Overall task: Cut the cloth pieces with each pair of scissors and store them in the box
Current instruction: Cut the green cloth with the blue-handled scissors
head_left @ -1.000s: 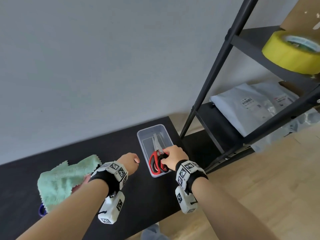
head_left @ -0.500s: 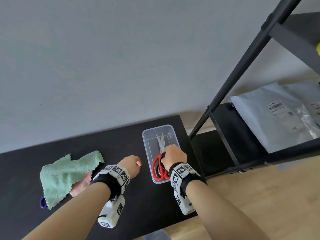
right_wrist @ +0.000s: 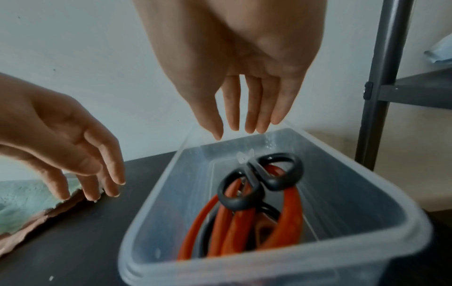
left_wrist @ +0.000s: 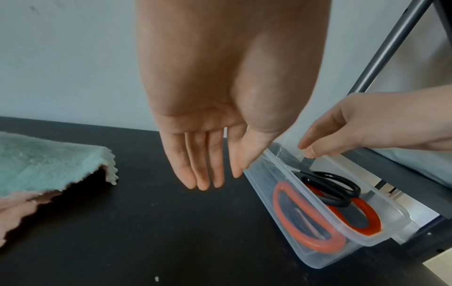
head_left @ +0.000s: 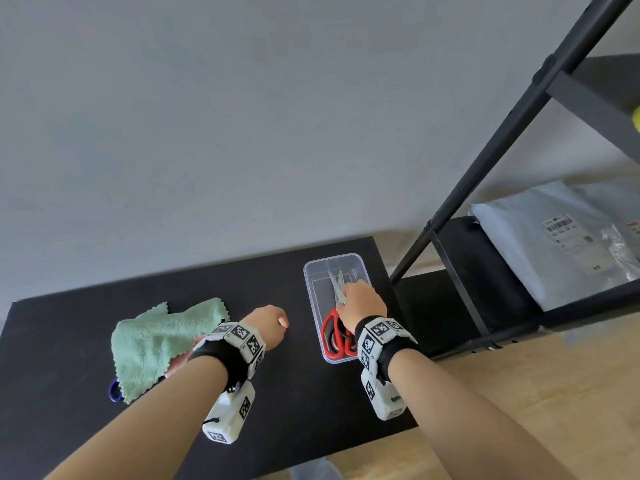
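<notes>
A clear plastic box [head_left: 309, 296] stands at the right end of the black table [head_left: 242, 393]. Red-handled scissors [head_left: 327, 336] lie in it, and a smaller black-handled pair [right_wrist: 259, 180] rests on top of them. My right hand [right_wrist: 244, 125] hovers over the box with straight fingers pointing down and holds nothing. My left hand [left_wrist: 208, 174] hangs relaxed and empty just left of the box [left_wrist: 318, 222]. A green cloth [head_left: 159, 341] lies at the left over a pink cloth [head_left: 176, 362].
A blue scissor handle [head_left: 114, 393] peeks from under the green cloth. A black metal shelf [head_left: 485, 188] stands right of the table with grey parcel bags [head_left: 554, 251] on it. A wall runs close behind the table. The wooden floor [head_left: 519, 393] shows past the front edge.
My right hand has left the red scissor handles and moved forward over the middle of the box, now empty. The left hand has stayed beside the box. The head view shifted.
</notes>
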Demonstrator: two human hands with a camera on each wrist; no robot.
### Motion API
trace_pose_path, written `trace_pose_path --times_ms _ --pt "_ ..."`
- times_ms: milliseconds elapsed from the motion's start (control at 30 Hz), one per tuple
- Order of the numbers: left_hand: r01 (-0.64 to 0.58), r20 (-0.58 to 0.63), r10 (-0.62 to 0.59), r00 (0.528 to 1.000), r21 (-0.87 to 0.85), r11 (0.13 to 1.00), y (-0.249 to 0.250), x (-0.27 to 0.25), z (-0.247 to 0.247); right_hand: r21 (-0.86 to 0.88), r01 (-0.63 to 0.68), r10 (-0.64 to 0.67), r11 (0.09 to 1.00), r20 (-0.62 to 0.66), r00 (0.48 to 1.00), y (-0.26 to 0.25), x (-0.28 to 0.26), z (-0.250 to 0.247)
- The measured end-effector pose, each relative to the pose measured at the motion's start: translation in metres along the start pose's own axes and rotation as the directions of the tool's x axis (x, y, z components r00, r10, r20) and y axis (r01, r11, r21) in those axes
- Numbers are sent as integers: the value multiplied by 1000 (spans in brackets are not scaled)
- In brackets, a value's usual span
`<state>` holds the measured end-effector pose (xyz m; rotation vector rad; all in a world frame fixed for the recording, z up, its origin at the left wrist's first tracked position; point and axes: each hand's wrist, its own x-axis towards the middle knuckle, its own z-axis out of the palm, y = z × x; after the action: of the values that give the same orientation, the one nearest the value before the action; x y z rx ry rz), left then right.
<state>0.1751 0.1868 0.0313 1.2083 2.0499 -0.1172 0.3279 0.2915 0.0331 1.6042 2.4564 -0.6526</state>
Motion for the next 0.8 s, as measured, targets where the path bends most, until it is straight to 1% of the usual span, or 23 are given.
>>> trace_pose_path --times_ms 133,300,400,500,600,667,800 --pt "-11 -64 11 998 -8 1000 -22 -16 -10 24 46 -46 999 -13 999 -24 -10 -8" --pt "-64 -134 63 989 -6 998 -70 -44 -17 20 101 -101 995 6 995 -74 -34 -2" --pt "-50 -130 45 990 -29 998 -111 -64 -20 21 125 -126 992 30 992 -111 -55 13" --pt "-24 -151 11 989 -86 996 -155 -86 -23 22 140 -141 990 54 989 -149 -78 32" --pt "-23 -185 5 983 -98 995 -202 -108 -22 22 130 -131 991 74 989 -186 -103 53" --pt "-13 -180 -9 984 -119 993 -234 -121 -20 22 122 -124 992 100 987 -212 -117 68" --pt "42 -126 -57 990 -117 992 -293 -144 -11 49 94 -102 994 178 979 -257 -141 99"
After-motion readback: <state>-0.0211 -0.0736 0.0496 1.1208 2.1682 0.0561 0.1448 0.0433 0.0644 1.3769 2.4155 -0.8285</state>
